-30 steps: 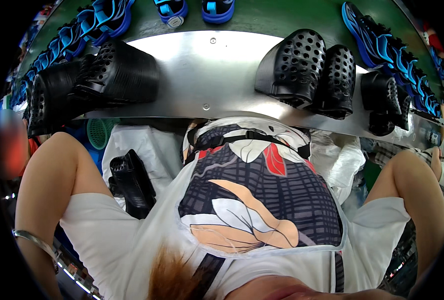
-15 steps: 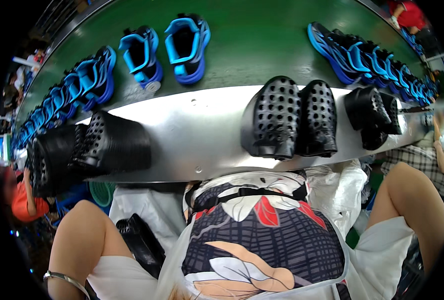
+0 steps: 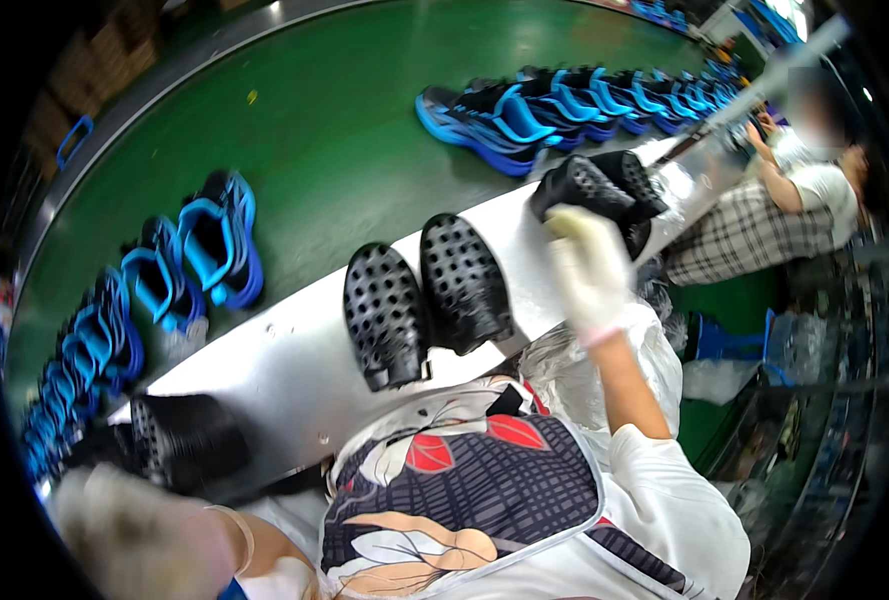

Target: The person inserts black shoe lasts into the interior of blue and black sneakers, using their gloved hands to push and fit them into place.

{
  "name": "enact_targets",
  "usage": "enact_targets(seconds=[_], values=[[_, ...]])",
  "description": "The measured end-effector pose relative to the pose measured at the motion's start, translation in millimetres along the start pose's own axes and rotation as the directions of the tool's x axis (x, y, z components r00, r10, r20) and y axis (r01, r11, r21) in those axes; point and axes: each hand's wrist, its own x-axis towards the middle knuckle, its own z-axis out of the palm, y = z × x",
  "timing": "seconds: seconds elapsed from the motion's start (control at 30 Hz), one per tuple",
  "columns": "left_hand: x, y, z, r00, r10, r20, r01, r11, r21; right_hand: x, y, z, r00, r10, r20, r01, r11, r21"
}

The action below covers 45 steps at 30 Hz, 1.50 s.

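My right hand, in a white glove, reaches over the bench's right part, just in front of a pair of black perforated shoe-shaped forms. Its fingers are blurred, and contact with the forms cannot be made out. At the lower left my gloved left hand is heavily smeared by motion, beside other black forms. Between the hands, two more black forms with round holes, a left one and a right one, stand side by side on the shiny metal bench.
Beyond the bench runs a green surface with blue-and-black sneakers at left and a row of similar sneakers at the far right. A person in a checked garment is at the right. White plastic sheeting hangs below the bench.
The view has swung to the right, so the bench now slants. Both gloved hands have come into view, the right over the bench and the left at the lower left.
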Motion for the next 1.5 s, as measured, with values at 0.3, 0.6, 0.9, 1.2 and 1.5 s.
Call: enact_targets(seconds=[0.3, 0.6, 0.9, 1.2, 1.5], values=[[-64, -235, -14, 0.935, -0.349, 0.053, 0.054, 0.292, 0.955, -99, 100, 70, 0.986, 0.068, 0.149, -0.031, 0.971, -0.238], [-76, -283, -18, 0.936, -0.328, 0.13, -0.085, 0.148, 0.985, -97, 99, 68, 0.991, 0.112, 0.075, -0.09, 0.963, -0.252], [-79, -288, -14, 0.936, -0.33, 0.124, -0.055, 0.213, 0.976, -87, 90, 69, 0.987, 0.124, 0.099, -0.091, 0.954, -0.285], [-69, -297, -16, 0.902, -0.395, 0.174, -0.084, 0.235, 0.968, -82, 92, 73, 0.975, 0.163, 0.148, -0.108, 0.94, -0.324], [-64, -297, -12, 0.871, -0.444, 0.212, -0.117, 0.231, 0.966, -81, 98, 76, 0.982, 0.138, 0.126, -0.092, 0.944, -0.316]])
